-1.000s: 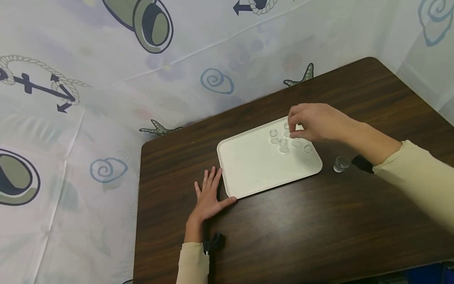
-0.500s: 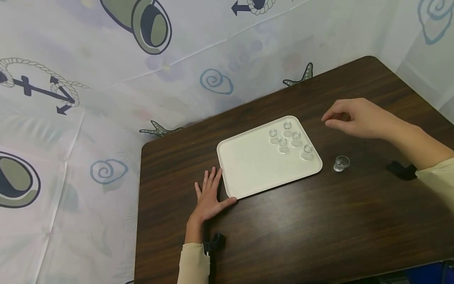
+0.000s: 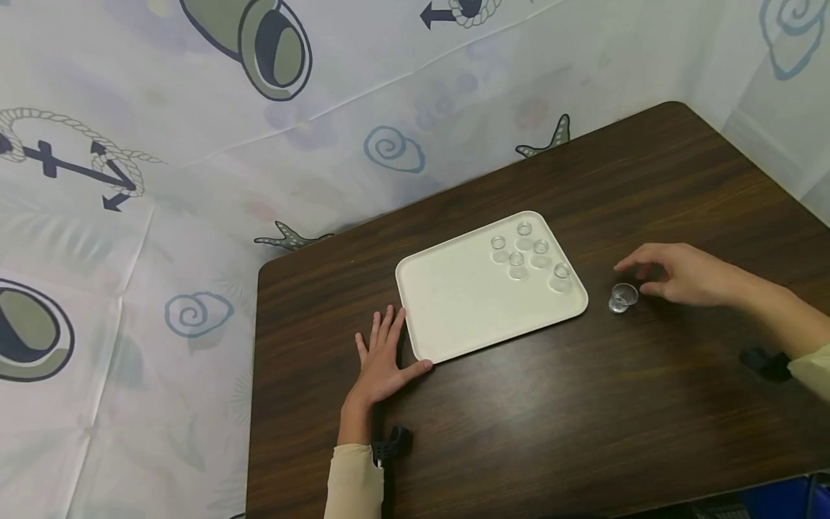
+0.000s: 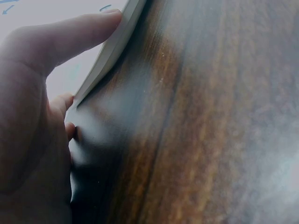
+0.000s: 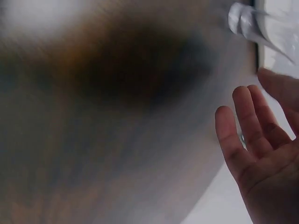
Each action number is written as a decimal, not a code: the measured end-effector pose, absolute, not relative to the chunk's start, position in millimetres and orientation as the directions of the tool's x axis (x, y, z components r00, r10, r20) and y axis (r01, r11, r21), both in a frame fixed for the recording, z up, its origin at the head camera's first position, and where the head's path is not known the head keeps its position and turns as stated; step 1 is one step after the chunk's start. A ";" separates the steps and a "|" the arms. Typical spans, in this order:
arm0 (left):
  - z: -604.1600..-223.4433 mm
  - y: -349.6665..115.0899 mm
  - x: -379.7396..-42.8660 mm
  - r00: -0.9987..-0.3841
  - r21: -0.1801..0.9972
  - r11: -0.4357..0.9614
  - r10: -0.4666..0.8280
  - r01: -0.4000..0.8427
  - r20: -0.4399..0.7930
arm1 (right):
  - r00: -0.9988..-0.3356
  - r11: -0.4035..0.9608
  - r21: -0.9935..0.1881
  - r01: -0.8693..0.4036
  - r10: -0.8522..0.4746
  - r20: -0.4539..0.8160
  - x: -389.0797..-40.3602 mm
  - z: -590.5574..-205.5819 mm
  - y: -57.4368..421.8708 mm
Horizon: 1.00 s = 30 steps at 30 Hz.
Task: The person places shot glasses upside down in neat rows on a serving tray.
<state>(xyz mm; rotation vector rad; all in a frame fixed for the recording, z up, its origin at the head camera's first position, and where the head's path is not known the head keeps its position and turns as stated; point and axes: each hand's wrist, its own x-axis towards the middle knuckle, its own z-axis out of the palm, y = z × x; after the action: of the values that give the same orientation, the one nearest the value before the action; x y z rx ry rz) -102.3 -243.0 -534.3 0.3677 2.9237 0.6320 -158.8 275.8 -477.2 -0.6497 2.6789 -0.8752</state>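
Observation:
My left hand [image 3: 379,367] lies with spread fingers at the near left corner of a white tray [image 3: 467,310], thumb and index finger against its rim. In the left wrist view the thumb [image 4: 70,37] reaches over the tray's edge. Just right of a small clear glass cup [image 3: 622,297] on the table is my right hand [image 3: 687,275], its fingers loosely bent and holding nothing. In the right wrist view that cup [image 5: 245,21] shows beyond the fingertips. Several similar clear cups [image 3: 516,261] stand together on the tray's right part.
The dark wooden table [image 3: 519,425] extends around the tray on all sides. A patterned cloth [image 3: 337,94] hangs behind its far edge. Something blue [image 3: 778,501] shows below the table's near right edge.
My right hand has let go of a cup on the tray, drawn back to the right, then come down beside the cup on the table. The left hand stays put.

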 end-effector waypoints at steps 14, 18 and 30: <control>-536.0 -243.0 -102.9 -0.960 0.404 0.889 0.268 0.215 -0.079 | -0.869 0.678 -0.653 -0.337 -0.491 -0.062 -144.9 -501.1 262.7; -536.2 -243.1 -103.5 -0.960 0.405 0.888 0.270 0.217 -0.076 | -0.875 0.685 -0.648 -0.332 -0.480 -0.059 -143.7 -502.5 260.8; -534.4 -243.9 -101.9 -0.963 0.422 0.882 0.260 0.209 -0.066 | -0.895 0.723 -0.630 -0.286 -0.437 -0.095 -147.9 -496.1 269.0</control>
<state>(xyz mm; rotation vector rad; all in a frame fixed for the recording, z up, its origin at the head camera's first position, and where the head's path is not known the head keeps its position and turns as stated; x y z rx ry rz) -101.9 -243.9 -534.4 0.3668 2.9296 0.6362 -147.9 269.0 -496.1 -0.5736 2.6905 -0.9255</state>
